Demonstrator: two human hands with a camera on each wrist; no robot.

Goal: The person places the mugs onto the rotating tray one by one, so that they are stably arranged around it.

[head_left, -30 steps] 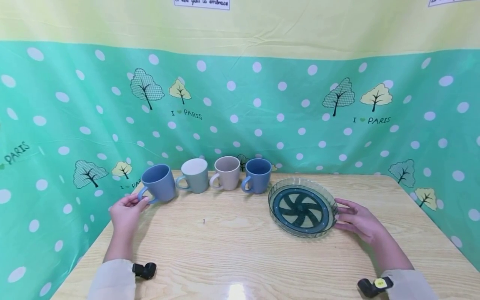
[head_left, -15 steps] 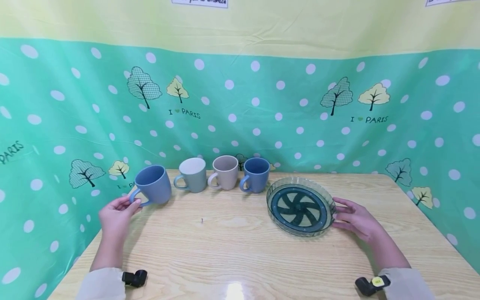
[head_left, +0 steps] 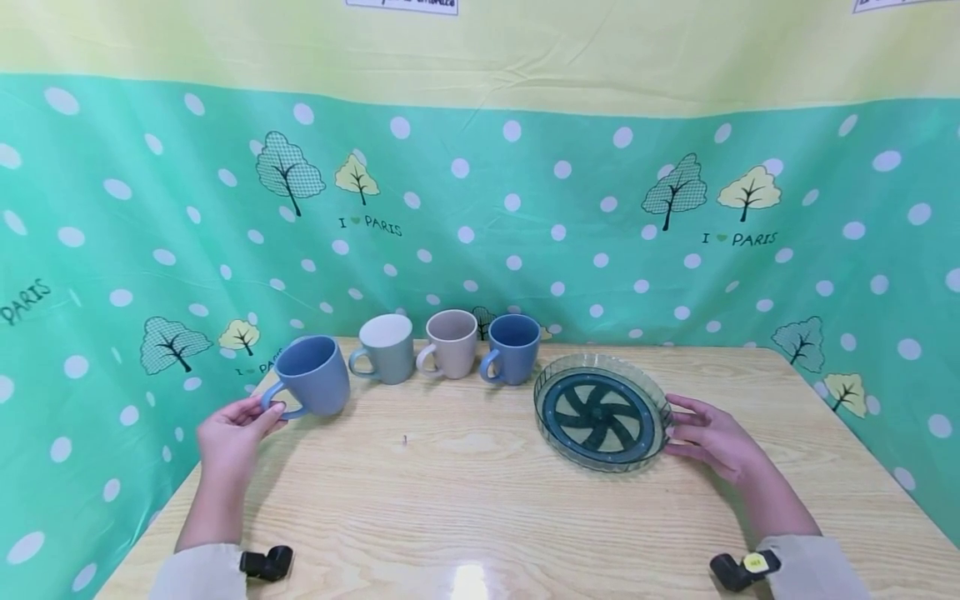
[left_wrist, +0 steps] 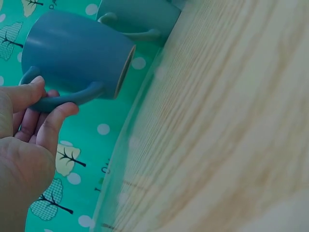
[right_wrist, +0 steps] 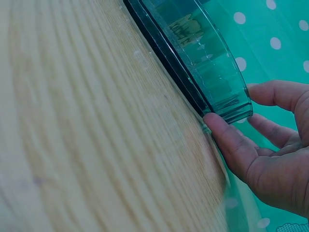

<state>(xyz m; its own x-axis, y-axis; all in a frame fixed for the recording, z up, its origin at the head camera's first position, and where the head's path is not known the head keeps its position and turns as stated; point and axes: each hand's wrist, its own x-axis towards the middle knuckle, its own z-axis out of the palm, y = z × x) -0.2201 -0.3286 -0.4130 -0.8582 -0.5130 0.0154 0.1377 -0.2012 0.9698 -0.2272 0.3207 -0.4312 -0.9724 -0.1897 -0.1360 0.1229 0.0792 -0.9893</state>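
My left hand pinches the handle of a light blue mug at the left end of a row of mugs. The mug leans over, its mouth tipped away from the hand. In the left wrist view, thumb and fingers close on the handle of the blue mug. My right hand rests with spread fingers against the right rim of a clear green plate with a dark pinwheel pattern. The right wrist view shows the thumb touching the low edge of the plate.
A grey-green mug, a beige mug and a dark blue mug stand in a row at the back of the wooden table. Green dotted cloth walls the table on three sides.
The light blue mug has drawn a little away from the grey-green mug, toward the left, and now leans more. The right hand stays at the plate's rim.
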